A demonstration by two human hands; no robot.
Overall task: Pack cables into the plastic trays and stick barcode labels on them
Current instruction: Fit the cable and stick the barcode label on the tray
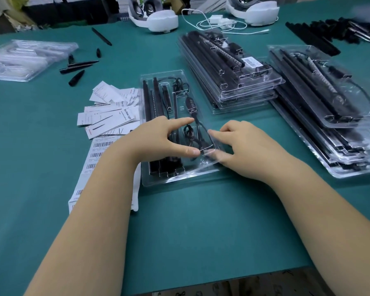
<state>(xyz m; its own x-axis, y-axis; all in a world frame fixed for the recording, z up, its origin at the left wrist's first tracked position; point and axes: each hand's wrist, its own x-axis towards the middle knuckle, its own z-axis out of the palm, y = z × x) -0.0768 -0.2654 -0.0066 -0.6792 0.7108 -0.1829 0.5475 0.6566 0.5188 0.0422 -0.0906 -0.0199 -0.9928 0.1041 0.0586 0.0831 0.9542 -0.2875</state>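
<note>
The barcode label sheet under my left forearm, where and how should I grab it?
Probably the barcode label sheet's far left corner, coming from the left: it lies flat, the left hand and forearm cover its right side, and the tray borders that edge.

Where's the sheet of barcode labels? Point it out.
In the head view, the barcode label sheet lies flat on the green table, partly under the left forearm, just left of the open plastic tray.

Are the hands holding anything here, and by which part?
Both hands are on the black cable in the near end of the clear tray. The left hand and right hand seem to press it down; no clear grip shows.
</note>
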